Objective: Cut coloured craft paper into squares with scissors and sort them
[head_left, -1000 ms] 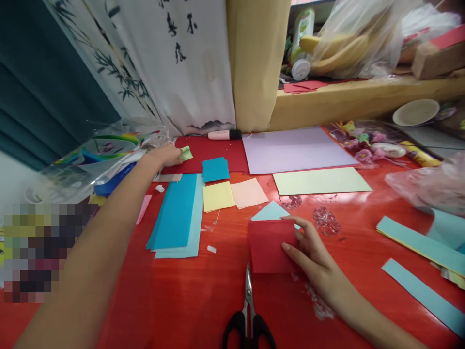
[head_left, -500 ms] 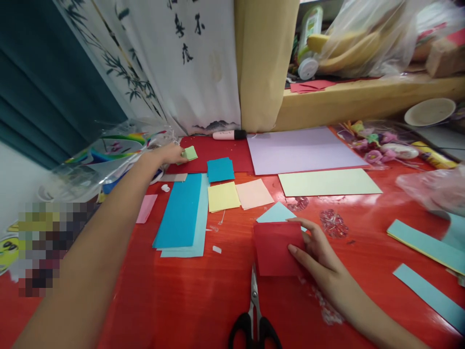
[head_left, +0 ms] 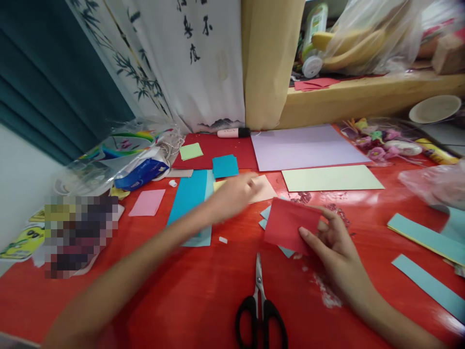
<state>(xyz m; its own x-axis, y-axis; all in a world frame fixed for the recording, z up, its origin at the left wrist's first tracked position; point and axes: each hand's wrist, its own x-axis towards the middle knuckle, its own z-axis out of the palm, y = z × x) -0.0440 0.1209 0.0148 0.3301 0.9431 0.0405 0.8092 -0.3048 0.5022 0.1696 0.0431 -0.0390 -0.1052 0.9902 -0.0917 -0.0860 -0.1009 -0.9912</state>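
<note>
My right hand (head_left: 336,245) grips a red paper square (head_left: 288,224) by its right edge and lifts it off the red table (head_left: 203,295), above a light blue paper piece (head_left: 268,213). My left hand (head_left: 234,194) hovers, blurred by motion, over a yellow square and a peach square (head_left: 262,186) left of the red piece; nothing shows in it. A small green paper (head_left: 191,151) lies alone at the back on a dark red sheet. Black-handled scissors (head_left: 259,303) lie shut near the front edge.
Blue strips (head_left: 191,194), a blue square (head_left: 224,166), a pink piece (head_left: 147,202), a lilac sheet (head_left: 305,147) and a pale green sheet (head_left: 330,178) lie about. A clear plastic bag (head_left: 119,152) sits at left, a marker (head_left: 232,132) by the wall, teal strips (head_left: 423,235) at right.
My left hand let go of the small green paper at the back and swung right and nearer, over the yellow and peach squares. My right hand raised the red square off the table.
</note>
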